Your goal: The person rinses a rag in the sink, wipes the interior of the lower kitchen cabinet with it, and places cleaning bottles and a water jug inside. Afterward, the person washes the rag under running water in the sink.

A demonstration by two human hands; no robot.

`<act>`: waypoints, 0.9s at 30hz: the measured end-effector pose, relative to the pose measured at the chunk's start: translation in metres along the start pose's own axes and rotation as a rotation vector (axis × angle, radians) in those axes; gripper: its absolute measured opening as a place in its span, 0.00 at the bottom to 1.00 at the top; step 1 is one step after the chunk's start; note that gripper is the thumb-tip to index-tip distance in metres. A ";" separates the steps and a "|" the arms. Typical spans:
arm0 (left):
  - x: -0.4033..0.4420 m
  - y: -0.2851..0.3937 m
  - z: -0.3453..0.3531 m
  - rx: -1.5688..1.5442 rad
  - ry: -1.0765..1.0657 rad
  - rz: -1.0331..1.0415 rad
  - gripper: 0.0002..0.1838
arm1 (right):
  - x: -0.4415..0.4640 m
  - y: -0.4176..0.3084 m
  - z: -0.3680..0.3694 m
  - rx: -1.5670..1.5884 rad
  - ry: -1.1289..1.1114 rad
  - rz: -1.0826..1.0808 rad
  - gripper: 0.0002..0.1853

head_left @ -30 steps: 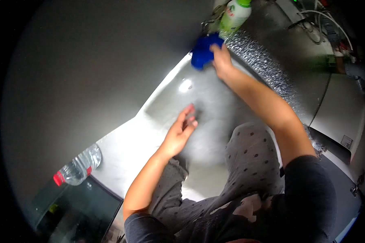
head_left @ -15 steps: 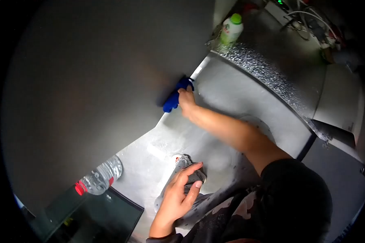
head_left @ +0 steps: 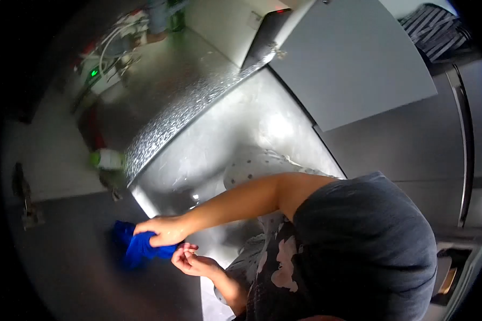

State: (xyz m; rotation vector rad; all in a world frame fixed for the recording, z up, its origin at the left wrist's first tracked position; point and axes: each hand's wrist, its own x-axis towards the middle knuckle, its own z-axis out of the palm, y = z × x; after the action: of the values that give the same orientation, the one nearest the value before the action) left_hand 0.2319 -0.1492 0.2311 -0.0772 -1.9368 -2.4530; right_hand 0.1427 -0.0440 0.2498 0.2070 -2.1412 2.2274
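Observation:
A crumpled blue cloth (head_left: 144, 249) is bunched under my right hand (head_left: 168, 230), whose fingers and thumb grip it. It lies against the dark grey door panel (head_left: 91, 278) at the lower left. Just below my right wrist is my left hand (head_left: 195, 262), palm turned up, fingers half curled and slightly apart. Its fingertips come close to the cloth's right edge; whether they touch it I cannot tell. Nothing shows in that hand.
Past the panel's hinge side, a cabinet interior holds a green-capped bottle (head_left: 108, 159) and tangled cables (head_left: 115, 40). A speckled strip (head_left: 182, 115) runs along its front edge. Another grey door (head_left: 353, 59) stands open at the upper right, beside a metal appliance front (head_left: 401, 150).
The view has swung round to the right. My right hand with the cloth has gone from the panel's edge onto its face. My left hand has come up beside it, fingers more curled.

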 end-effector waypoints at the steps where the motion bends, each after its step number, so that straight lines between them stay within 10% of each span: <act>1: 0.007 -0.007 0.000 0.023 -0.019 -0.080 0.07 | -0.007 -0.001 -0.022 -0.062 0.006 0.116 0.18; 8: 0.016 -0.026 0.058 -0.067 -0.323 -0.426 0.17 | -0.079 -0.047 -0.092 -0.782 0.076 0.370 0.15; 18: 0.006 -0.043 0.111 -0.004 -0.380 -0.533 0.26 | -0.121 -0.060 -0.124 -0.760 0.175 0.545 0.15; 27: -0.014 -0.044 0.093 -0.305 -0.240 -0.978 0.10 | -0.125 -0.044 -0.123 -0.667 0.089 0.560 0.23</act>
State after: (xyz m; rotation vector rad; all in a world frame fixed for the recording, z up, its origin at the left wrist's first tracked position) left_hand 0.2465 -0.0492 0.2089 0.7928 -1.9460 -3.4505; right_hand 0.2643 0.0877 0.2732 -0.5647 -2.9895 1.4927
